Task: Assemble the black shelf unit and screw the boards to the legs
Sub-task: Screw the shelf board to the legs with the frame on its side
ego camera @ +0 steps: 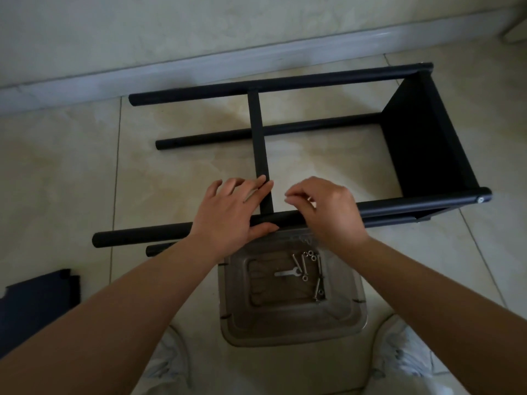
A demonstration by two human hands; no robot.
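Left hand (228, 212) steadying board (261, 143), right hand (328, 212) pinching

bare forearms, no sleeves, pale trousers (168, 363), short fingernails

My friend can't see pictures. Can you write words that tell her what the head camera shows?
Two hands work on a black shelf frame lying on its side on a tiled floor: the left hand rests on the near leg, the right hand pinches something small. A clear tub below holds bolts.
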